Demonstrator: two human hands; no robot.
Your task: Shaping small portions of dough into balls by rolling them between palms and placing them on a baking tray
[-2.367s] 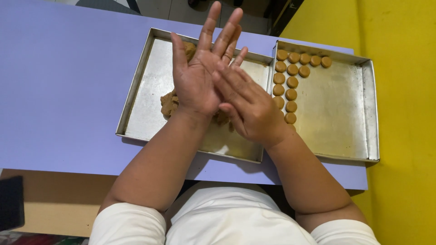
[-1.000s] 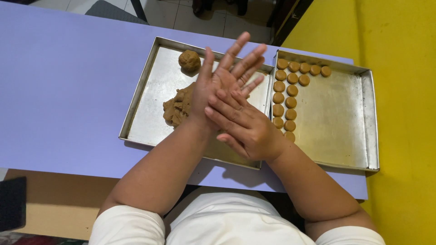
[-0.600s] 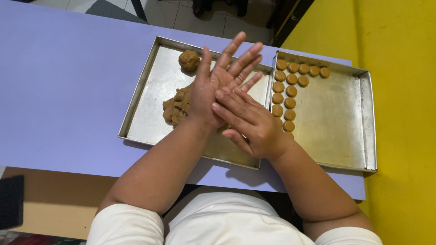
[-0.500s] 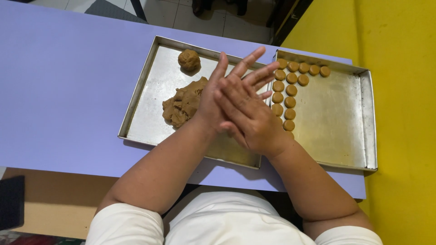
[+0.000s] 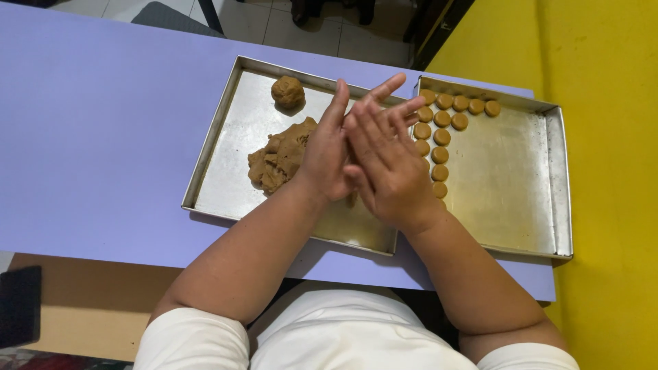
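My left hand [image 5: 325, 161] and my right hand [image 5: 387, 164] are pressed palm to palm, fingers stretched out, over the seam between two metal trays. Whatever lies between the palms is hidden. Just left of my left hand, a rough lump of brown dough [image 5: 277, 157] lies in the left tray [image 5: 205, 147]. A round dough ball [image 5: 288, 91] sits near that tray's far edge. The right tray [image 5: 521, 192] holds several small flat dough rounds [image 5: 441, 137], lined along its far edge and down its left side.
Both trays rest on a purple table [image 5: 103, 123]. A yellow wall [image 5: 610, 137] runs close along the right tray. A dark flat object [image 5: 19, 305] sits at the lower left, below the table edge. Tiled floor and chair legs show beyond the table.
My hands have slid against each other, the left drawing back toward me and the right moving forward over it. The dough lump, earlier partly covered, now shows more fully.
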